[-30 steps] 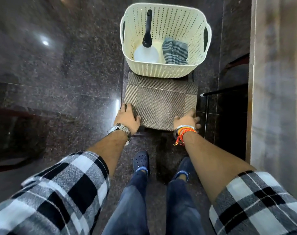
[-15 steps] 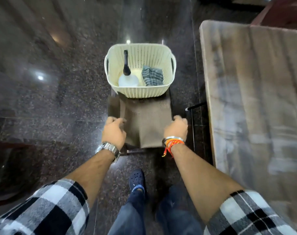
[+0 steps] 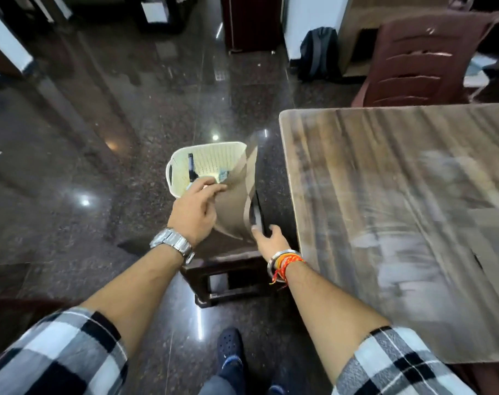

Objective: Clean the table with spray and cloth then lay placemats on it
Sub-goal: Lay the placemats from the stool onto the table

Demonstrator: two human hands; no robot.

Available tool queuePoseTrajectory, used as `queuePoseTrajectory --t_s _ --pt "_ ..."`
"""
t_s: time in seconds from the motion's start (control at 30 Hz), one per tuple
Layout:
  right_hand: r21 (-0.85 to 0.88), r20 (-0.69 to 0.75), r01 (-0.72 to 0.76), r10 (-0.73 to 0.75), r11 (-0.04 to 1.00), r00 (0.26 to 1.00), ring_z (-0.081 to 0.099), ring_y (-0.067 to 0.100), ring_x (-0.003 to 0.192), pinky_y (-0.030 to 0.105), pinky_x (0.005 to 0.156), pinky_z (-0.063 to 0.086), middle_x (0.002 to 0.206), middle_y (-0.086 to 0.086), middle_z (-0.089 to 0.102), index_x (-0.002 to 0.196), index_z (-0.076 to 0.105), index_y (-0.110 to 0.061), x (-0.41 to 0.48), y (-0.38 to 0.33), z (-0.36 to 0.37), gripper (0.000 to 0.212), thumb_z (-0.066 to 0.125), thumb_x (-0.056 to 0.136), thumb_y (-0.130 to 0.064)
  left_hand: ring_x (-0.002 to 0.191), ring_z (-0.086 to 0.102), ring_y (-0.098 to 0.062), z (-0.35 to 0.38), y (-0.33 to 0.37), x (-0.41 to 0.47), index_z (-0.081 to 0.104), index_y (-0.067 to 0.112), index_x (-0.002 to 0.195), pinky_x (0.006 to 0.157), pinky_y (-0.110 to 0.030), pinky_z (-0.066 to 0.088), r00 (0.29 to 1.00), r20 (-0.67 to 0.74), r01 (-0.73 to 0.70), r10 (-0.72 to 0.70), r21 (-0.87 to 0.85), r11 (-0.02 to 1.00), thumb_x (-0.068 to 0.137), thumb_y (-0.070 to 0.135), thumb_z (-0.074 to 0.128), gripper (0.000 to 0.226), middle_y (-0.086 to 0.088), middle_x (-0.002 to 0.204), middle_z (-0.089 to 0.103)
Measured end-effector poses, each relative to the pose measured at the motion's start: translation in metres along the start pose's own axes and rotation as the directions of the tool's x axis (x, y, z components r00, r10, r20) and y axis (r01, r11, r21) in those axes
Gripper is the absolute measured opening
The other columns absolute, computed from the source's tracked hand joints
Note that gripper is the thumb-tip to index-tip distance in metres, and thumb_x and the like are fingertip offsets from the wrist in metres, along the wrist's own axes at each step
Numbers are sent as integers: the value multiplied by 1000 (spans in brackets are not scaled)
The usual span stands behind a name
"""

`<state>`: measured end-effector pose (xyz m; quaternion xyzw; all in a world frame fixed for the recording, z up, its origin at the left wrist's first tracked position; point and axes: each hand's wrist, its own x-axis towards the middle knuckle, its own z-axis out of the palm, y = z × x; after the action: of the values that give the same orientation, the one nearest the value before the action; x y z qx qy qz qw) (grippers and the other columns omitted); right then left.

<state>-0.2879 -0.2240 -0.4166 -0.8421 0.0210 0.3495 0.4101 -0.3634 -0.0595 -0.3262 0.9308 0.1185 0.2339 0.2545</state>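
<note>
I hold a stack of brown woven placemats [image 3: 234,203] lifted and bent upward, just left of the wooden table [image 3: 399,223]. My left hand [image 3: 195,209] grips their left edge. My right hand [image 3: 268,238] grips the lower right edge, close to the table's side. Behind the mats a cream basket [image 3: 180,169] stands on a dark stool [image 3: 228,272]; it holds a spray bottle [image 3: 190,166] with a black nozzle and a striped cloth [image 3: 222,175], both partly hidden by the mats. A placemat [image 3: 493,238] lies at the table's right edge.
A brown plastic chair [image 3: 419,61] stands at the table's far end. A dark backpack [image 3: 318,52] leans against the wall behind it. Glossy dark granite floor [image 3: 85,166] stretches to the left. My feet in blue clogs [image 3: 231,352] are below.
The placemats were lying flat on the stool in front of the basket; both hands have lifted them and bent them up. The view has risen and turned right, showing more of the table.
</note>
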Motion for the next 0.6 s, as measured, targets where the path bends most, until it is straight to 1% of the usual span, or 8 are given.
queuePoseTrajectory --t_s 0.07,0.1,0.2,0.33,0.4,0.5,0.53,0.6 --pt "109 -24 -20 22 994 999 43 33 130 39 108 32 143 11 44 145 32 -12 -4 -4 -29 77 50 87 -60 96 60 -14 -6 24 24 77 3 108 89 -8 44 996 -41 -76 74 -55 996 86 -9 57 33 -10 113 68" --pt "152 -32 -18 23 988 999 45 31 128 37 108 32 140 11 48 143 36 -10 -6 -5 -41 76 51 87 -60 96 59 -12 -9 35 36 77 3 108 89 -3 41 994 -57 -101 96 -79 992 86 -12 58 33 -6 112 66" --pt "270 -75 26 -6 963 997 57 28 107 38 103 40 114 9 62 127 56 -8 -15 -8 -76 78 52 78 -70 92 60 -2 -22 78 71 78 3 106 87 -9 47 981 -120 -166 149 -142 976 88 -16 59 33 4 109 62" --pt "466 -181 120 -38 877 983 55 27 113 32 95 38 119 6 60 125 55 -9 -28 -23 -118 67 52 85 -63 86 61 9 -52 136 112 78 3 109 81 -4 46 964 -165 -242 209 -216 946 94 -11 58 28 11 104 62" --pt "599 -220 145 -12 787 975 58 25 105 33 92 41 112 6 61 119 59 -9 -30 -29 -137 62 59 82 -60 83 60 6 -62 163 130 77 4 111 80 -5 46 954 -164 -287 252 -244 926 96 -5 58 25 18 106 61" --pt "768 -286 232 -5 597 958 63 21 77 41 83 52 89 7 69 84 70 -12 -31 -25 -162 36 77 72 -45 84 59 10 -61 191 155 77 6 113 81 -4 45 955 -154 -287 254 -262 921 100 2 59 23 18 106 60" --pt "788 -323 268 3 555 946 64 20 78 41 84 53 90 8 71 83 70 -13 -27 -19 -172 35 81 67 -43 83 59 8 -57 199 163 77 6 114 80 -3 44 957 -144 -282 252 -249 927 100 3 59 23 18 105 60" --pt "794 -414 339 41 505 909 67 18 86 36 87 54 100 7 71 95 67 -18 -30 -10 -196 40 84 65 -36 85 58 1 -41 207 177 74 7 121 84 -4 43 961 -87 -273 261 -181 945 100 5 60 26 16 109 60"
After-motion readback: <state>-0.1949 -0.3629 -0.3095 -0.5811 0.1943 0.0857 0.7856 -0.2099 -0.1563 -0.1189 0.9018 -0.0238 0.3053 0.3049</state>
